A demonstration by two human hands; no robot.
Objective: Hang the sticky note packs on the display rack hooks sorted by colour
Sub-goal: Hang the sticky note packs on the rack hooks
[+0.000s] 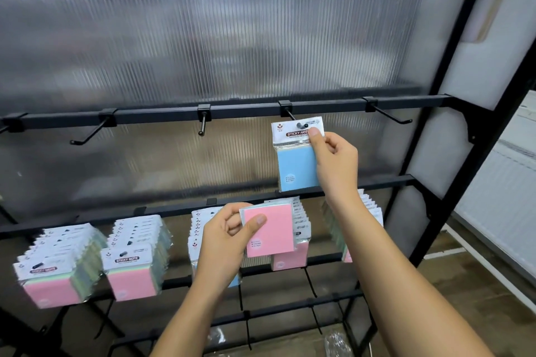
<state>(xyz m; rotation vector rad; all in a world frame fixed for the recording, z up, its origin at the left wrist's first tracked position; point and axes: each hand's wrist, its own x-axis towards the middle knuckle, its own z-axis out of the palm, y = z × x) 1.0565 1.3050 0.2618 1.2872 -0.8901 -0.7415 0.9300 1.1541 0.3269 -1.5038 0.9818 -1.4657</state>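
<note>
My right hand [336,159] pinches the white header card of a blue sticky note pack [295,166], whose hang hole sits over the tip of the third hook [290,114] on the upper black rail [237,111]. My left hand [229,238] holds a pink sticky note pack [271,229] lower down, in front of the second rail. The other upper-rail hooks, at left [87,136], middle [202,124] and right [388,116], carry nothing.
The lower rail [174,210] holds several full rows of packs with pink fronts at far left [55,266], left [136,258], behind my left hand, and at right [362,220]. A ribbed translucent panel [203,38] backs the rack. The black frame post [452,95] stands at right.
</note>
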